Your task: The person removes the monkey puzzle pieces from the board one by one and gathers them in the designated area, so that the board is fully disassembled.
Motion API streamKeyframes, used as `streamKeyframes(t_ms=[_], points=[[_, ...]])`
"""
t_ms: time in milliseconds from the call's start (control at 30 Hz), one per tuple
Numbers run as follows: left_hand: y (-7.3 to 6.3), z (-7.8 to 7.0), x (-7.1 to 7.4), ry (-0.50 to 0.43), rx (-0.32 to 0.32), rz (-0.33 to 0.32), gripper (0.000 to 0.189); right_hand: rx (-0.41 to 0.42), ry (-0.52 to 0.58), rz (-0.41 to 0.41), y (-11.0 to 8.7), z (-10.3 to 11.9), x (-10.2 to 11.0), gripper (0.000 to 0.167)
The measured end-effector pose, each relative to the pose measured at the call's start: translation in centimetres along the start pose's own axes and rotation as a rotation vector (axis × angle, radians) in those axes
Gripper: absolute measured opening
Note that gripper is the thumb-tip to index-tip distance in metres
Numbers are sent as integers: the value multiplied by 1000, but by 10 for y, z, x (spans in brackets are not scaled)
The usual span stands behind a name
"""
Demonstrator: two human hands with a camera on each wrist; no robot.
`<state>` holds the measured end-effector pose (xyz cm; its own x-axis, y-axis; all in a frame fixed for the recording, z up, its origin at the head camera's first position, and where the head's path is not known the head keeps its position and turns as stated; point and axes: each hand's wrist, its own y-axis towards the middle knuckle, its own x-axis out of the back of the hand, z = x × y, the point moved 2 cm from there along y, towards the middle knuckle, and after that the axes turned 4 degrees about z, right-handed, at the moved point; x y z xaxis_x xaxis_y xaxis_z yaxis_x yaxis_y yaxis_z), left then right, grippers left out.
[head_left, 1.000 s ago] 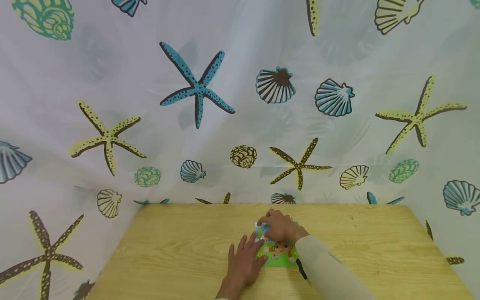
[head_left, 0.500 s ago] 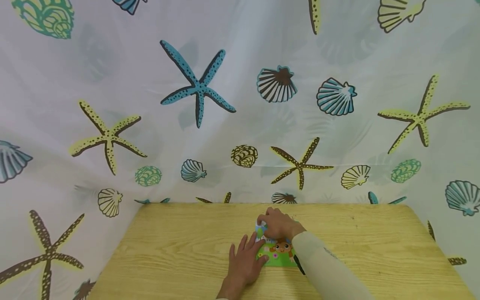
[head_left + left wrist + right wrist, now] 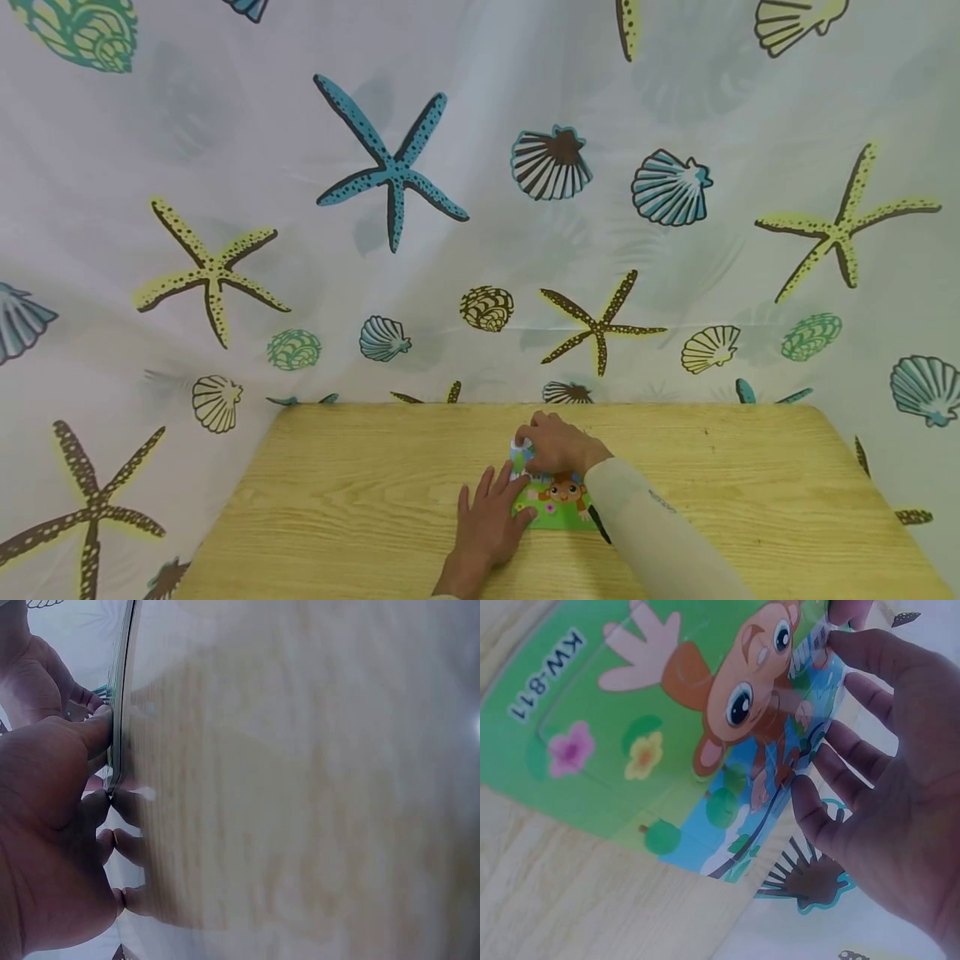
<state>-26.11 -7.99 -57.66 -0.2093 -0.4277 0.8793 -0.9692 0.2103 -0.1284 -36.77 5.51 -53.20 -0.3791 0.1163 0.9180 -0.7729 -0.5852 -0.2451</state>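
Observation:
A flat, thin cartoon-printed pack (image 3: 551, 518) with a brown monkey on green lies on the wooden table. In the right wrist view the pack (image 3: 649, 724) looks glossy and bears the print KW-811; whether it is a booklet or a wrapped set cannot be told. My left hand (image 3: 487, 523) rests at its left edge, fingers spread, thumb on the near left corner. My right hand (image 3: 561, 446) lies over the far part, its curled fingers and thumb at the far edge. In the left wrist view, the pack's edge (image 3: 120, 697) shows several thin layers.
The wooden table (image 3: 360, 492) reaches back to a white cloth (image 3: 450, 275) with starfish and shell prints, hanging behind and at both sides. A black strap (image 3: 600, 525) shows beneath the right forearm.
The right hand shifts very slightly at the pack's far edge, fingers staying curled. The left hand stays in place. The head view tilts a little.

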Motion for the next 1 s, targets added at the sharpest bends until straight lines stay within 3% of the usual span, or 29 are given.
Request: streamKeyframes(t_ms=[267,400,633,1000], points=[[-2,-2,1,-6,-3,-7,52,-80,38,17,3,0,-3,34],[-3,-2,2,-12,-4,-8,52,-99,76,29,4,1,-2,24],[-3,-2,3,-1,5,-21,51,-86,97,10,6,-3,-4,33],[-3,-4,3,-7,3,-29,54,-44,19,-2,1,-4,2,39]])
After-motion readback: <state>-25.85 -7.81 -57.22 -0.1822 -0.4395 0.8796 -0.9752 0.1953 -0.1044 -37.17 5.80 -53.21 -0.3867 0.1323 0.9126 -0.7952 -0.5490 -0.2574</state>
